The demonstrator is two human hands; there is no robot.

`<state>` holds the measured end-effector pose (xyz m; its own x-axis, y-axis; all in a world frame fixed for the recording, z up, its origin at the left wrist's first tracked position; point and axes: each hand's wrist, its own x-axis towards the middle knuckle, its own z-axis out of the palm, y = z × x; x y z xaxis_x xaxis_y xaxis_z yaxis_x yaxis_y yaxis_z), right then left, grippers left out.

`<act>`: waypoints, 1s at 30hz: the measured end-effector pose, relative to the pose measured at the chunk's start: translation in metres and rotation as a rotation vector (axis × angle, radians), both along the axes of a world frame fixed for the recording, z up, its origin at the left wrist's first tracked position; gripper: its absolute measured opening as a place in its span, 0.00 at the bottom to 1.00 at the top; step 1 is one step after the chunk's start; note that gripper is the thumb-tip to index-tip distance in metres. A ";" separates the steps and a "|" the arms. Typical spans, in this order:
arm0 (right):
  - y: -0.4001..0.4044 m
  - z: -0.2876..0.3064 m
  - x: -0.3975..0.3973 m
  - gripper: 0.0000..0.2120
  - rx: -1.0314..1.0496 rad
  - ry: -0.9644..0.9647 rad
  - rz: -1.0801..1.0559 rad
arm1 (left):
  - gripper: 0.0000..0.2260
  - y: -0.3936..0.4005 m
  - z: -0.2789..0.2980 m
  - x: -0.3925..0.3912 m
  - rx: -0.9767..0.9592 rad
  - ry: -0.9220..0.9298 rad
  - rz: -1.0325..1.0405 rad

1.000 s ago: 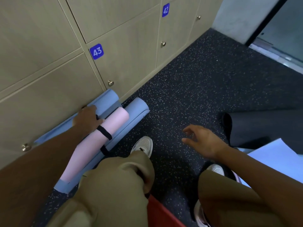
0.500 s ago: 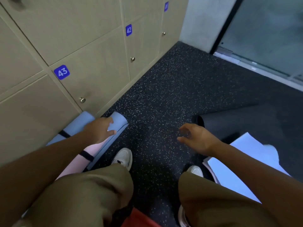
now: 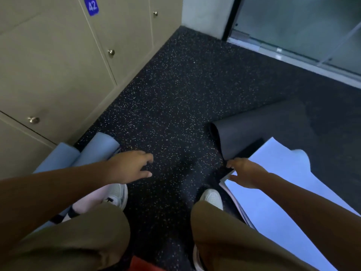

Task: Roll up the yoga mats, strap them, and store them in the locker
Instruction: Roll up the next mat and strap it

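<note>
Moved since the earlier frame: left hand [image 3: 130, 166], off the rolled blue mats [image 3: 101, 147], now over bare floor [image 3: 175, 90] with fingers loosely spread, holding nothing; right hand [image 3: 245, 174], now at the flat pale mat [image 3: 273, 188], fingers straight on its corner. Done, by appearance: blue rolls and strapped pink roll [image 3: 86, 204] beside the closed lockers [image 3: 58, 65]. Left: pale mat and half-rolled dark mat [image 3: 254, 128], strapping, storing.

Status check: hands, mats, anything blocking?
Left hand open, off the rolled blue mats. Right hand open, at the corner of the flat light mat. Dark mat half unrolled. Lockers closed.
</note>
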<state>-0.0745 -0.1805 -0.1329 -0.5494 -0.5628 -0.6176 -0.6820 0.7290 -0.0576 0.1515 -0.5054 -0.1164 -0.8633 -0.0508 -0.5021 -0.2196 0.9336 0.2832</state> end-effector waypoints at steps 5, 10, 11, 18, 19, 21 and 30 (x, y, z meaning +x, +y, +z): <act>0.017 -0.043 -0.019 0.30 0.212 -0.006 0.102 | 0.19 0.019 -0.016 -0.024 0.019 -0.027 -0.016; 0.023 -0.076 -0.035 0.28 0.236 -0.009 0.109 | 0.19 0.028 -0.033 -0.034 0.038 -0.048 -0.005; 0.024 -0.081 -0.037 0.27 0.241 -0.007 0.117 | 0.19 0.030 -0.036 -0.035 0.044 -0.052 -0.006; 0.032 -0.096 -0.039 0.14 0.221 0.131 0.215 | 0.19 0.045 -0.031 -0.046 0.060 -0.062 -0.010; 0.034 -0.094 -0.038 0.13 0.227 0.158 0.244 | 0.19 0.048 -0.028 -0.047 0.062 -0.054 -0.010; 0.036 -0.083 -0.038 0.14 0.246 0.173 0.277 | 0.19 0.053 -0.020 -0.049 0.071 -0.042 -0.006; 0.084 0.033 -0.044 0.14 0.211 0.118 0.230 | 0.15 0.110 0.048 -0.056 0.178 0.045 0.067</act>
<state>-0.1190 -0.0963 -0.1000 -0.4971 -0.5471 -0.6734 -0.8232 0.5427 0.1668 0.0955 -0.3950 -0.0680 -0.8825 -0.0232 -0.4697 -0.2635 0.8516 0.4532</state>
